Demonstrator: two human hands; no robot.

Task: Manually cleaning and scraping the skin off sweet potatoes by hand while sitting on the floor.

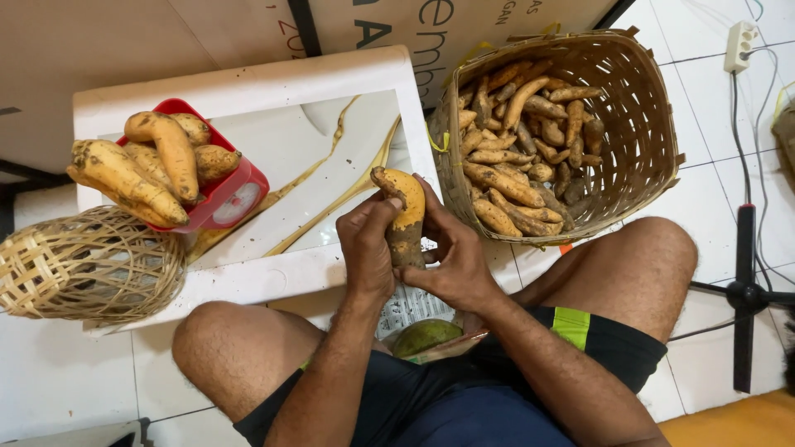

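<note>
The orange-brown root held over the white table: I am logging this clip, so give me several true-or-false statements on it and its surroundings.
1. Both the left hand and the right hand grip the orange-brown root. True.
2. The large woven basket is empty. False: it holds many brownish roots.
3. The red kitchen scale carries yellow-orange roots. True.
4. The small woven basket stands right of the person's knees. False: it lies at the left, by the white table.

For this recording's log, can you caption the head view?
Both hands, left hand and right hand, grip a half-cleaned sweet potato between red scale and woven basket.
</note>
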